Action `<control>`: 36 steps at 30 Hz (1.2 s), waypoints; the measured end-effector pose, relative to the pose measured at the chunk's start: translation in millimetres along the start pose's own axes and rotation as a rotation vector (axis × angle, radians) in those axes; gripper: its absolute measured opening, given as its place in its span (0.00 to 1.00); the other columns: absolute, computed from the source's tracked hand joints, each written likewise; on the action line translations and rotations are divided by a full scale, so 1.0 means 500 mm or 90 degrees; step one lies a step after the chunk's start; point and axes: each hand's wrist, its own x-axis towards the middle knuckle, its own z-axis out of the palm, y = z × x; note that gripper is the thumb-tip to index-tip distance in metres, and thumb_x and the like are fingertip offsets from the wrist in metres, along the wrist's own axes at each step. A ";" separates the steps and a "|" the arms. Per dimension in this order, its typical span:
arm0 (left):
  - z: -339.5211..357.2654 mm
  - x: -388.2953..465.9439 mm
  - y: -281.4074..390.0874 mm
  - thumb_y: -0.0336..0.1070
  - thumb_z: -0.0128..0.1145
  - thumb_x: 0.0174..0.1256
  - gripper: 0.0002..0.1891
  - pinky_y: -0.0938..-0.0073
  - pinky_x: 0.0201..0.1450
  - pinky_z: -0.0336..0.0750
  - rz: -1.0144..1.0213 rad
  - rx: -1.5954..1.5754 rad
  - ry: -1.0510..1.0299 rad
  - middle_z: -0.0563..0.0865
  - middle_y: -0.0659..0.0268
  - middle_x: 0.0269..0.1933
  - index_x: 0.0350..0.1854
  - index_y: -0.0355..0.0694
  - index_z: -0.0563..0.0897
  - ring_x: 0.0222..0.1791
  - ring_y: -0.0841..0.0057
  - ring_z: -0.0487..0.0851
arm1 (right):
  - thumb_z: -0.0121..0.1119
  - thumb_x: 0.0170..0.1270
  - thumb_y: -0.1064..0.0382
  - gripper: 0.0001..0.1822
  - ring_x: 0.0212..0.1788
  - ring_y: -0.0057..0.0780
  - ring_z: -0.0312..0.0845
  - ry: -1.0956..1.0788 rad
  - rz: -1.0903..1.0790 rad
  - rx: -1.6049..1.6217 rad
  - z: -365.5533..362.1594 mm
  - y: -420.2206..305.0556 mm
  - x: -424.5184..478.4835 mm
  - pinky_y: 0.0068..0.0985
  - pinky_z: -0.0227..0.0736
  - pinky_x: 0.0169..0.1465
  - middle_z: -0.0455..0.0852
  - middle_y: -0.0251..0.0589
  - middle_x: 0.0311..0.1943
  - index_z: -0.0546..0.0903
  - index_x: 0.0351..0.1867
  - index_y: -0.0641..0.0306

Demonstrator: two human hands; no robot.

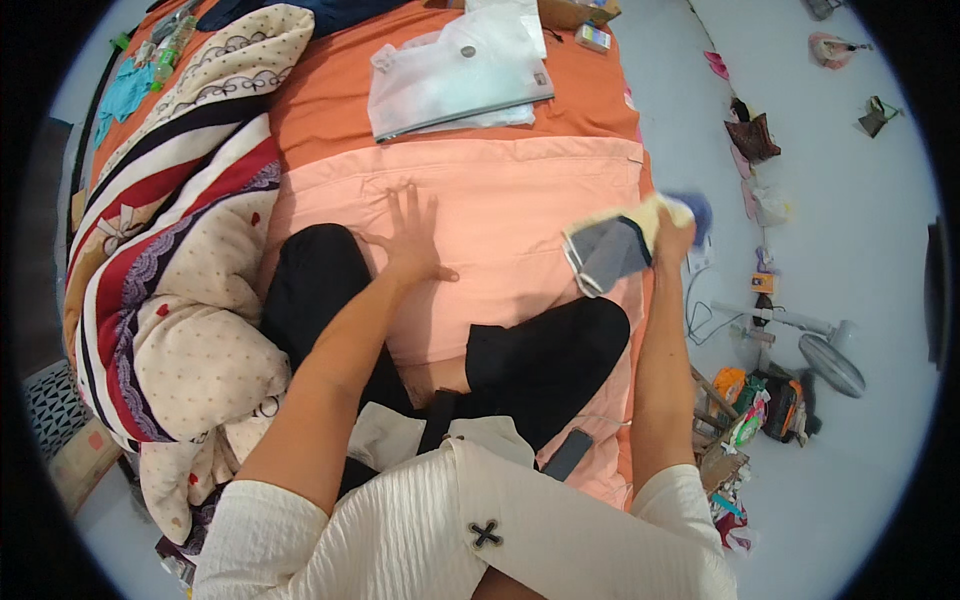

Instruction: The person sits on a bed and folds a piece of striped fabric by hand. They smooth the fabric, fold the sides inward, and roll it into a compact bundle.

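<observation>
My left hand [412, 247] rests with fingers spread on a pale pink cloth [487, 195] laid over the orange bed sheet. At the cloth's right edge, my right hand [673, 236] grips a bunch of fabric with grey, pale yellow and blue parts [615, 244]. The blue part is blurred, and I cannot tell whether this is one piece or several. Beyond the pink cloth lies a translucent white plastic zip bag [457, 82]. A dark phone [568, 454] lies beside my lap.
A thick patterned blanket [202, 352] is heaped along the left. A small box [592, 37] and plastic bottle [166, 64] lie at the bed's far end. Right of the bed are an electric fan [831, 364], a cable [697, 315] and various bags, including a brown one [752, 139].
</observation>
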 end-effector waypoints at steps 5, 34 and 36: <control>0.020 0.016 -0.020 0.77 0.70 0.32 0.76 0.06 0.52 0.47 -0.007 0.017 0.022 0.20 0.59 0.78 0.79 0.58 0.29 0.77 0.46 0.17 | 0.66 0.65 0.58 0.22 0.40 0.27 0.83 -0.470 0.105 0.162 0.171 -0.312 -0.248 0.26 0.80 0.41 0.85 0.41 0.44 0.77 0.55 0.69; 0.024 0.070 -0.023 0.67 0.74 0.38 0.67 0.10 0.57 0.45 0.061 -0.078 0.128 0.36 0.51 0.80 0.80 0.48 0.47 0.79 0.44 0.32 | 0.76 0.45 0.53 0.61 0.54 0.55 0.80 -0.316 0.028 -0.199 0.202 -0.062 -0.138 0.40 0.76 0.55 0.80 0.66 0.53 0.45 0.75 0.67; 0.028 0.078 -0.026 0.64 0.74 0.39 0.64 0.11 0.58 0.44 0.131 -0.046 0.259 0.42 0.53 0.80 0.79 0.48 0.52 0.79 0.45 0.36 | 0.74 0.48 0.55 0.59 0.58 0.58 0.78 -0.335 -0.020 -0.335 0.211 -0.098 -0.159 0.40 0.73 0.61 0.79 0.67 0.56 0.46 0.78 0.51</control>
